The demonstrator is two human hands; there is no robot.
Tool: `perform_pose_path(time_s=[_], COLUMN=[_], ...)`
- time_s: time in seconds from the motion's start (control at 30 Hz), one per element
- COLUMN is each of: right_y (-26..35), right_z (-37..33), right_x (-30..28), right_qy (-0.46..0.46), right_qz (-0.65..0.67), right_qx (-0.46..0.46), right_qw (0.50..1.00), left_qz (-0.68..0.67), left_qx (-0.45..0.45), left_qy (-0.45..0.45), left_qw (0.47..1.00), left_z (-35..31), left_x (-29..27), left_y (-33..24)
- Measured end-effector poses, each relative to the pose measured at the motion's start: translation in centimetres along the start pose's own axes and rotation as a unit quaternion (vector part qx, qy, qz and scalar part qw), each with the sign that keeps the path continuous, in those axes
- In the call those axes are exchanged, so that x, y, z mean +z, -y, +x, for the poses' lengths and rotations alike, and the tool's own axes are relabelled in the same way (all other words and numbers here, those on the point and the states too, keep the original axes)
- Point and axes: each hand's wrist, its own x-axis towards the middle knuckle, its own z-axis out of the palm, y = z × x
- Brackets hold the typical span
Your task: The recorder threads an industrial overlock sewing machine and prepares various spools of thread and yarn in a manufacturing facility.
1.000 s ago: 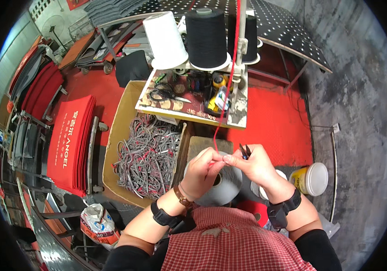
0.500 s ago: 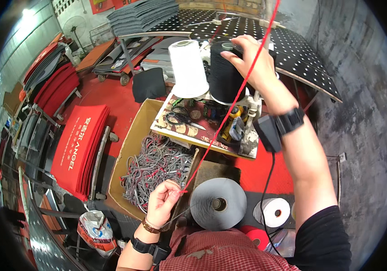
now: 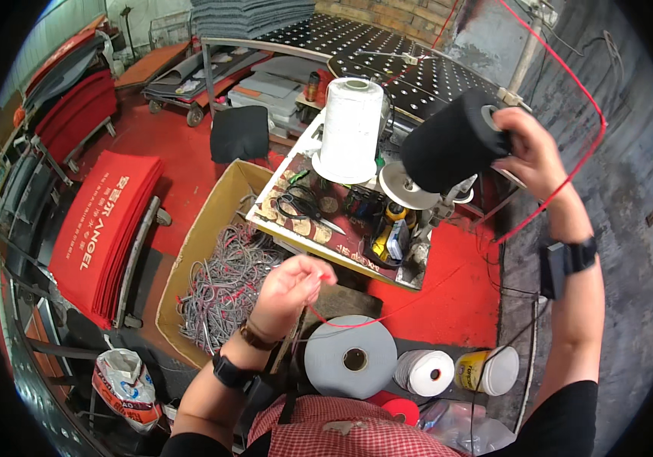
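My right hand (image 3: pixel 533 156) grips the top end of a black cone of thread (image 3: pixel 444 145). The cone is tilted, its top toward my right, above a white round holder plate (image 3: pixel 395 190) on the machine stand (image 3: pixel 326 247). Upright to its left stands a white cone of thread (image 3: pixel 349 133). My left hand (image 3: pixel 288 293) pinches the end of a red yarn (image 3: pixel 364 325) over the big grey spool (image 3: pixel 330 358). From there the yarn sags rightward; a stretch of red yarn also loops past my right forearm.
Black-handled scissors (image 3: pixel 300 202) and a yellow tool (image 3: pixel 392 227) lie on the stand. A cardboard box (image 3: pixel 178 286) holds tangled grey cord. A white spool (image 3: pixel 423 373) and a bucket (image 3: pixel 498 371) stand on the floor. Stacked red mats (image 3: pixel 105 236) sit on a cart at left.
My right hand has lifted the black cone off its upright stance and tipped it, moving right. My left hand has risen slightly, and the taut red yarn has gone slack.
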Motion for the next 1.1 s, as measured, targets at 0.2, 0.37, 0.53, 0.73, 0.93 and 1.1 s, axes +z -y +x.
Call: perform_pose_path(time_s=[0.2, 0.37, 0.53, 0.73, 0.93, 1.1], right_y=[2.1, 3.0, 4.3, 5.1, 4.4, 4.3], right_z=[-3.4, -8.8, -12.0, -12.8, -15.2, -16.0], right_x=[-6.1, -9.9, -9.5, -6.5, -3.4, -1.3], right_qy=[-0.086, -0.162, -0.218, -0.249, -0.272, -0.286], right_qz=[0.126, 0.182, 0.256, 0.337, 0.451, 0.522], right_qx=[0.153, 0.195, 0.243, 0.295, 0.292, 0.28], right_qw=[0.976, 0.95, 0.91, 0.859, 0.799, 0.753], left_qz=[-0.05, -0.109, -0.108, -0.092, -0.125, -0.083], left_qx=[0.051, 0.052, 0.007, 0.005, 0.03, 0.074], left_qy=[0.046, 0.102, 0.168, 0.193, 0.157, 0.16], left_qw=[0.996, 0.988, 0.98, 0.977, 0.979, 0.981], left_z=[6.7, 10.3, 11.8, 11.2, 10.7, 9.6], left_x=[0.6, 3.6, 6.3, 7.3, 7.2, 7.3], left_y=[-0.8, -1.5, -1.5, -2.0, -1.3, -2.7])
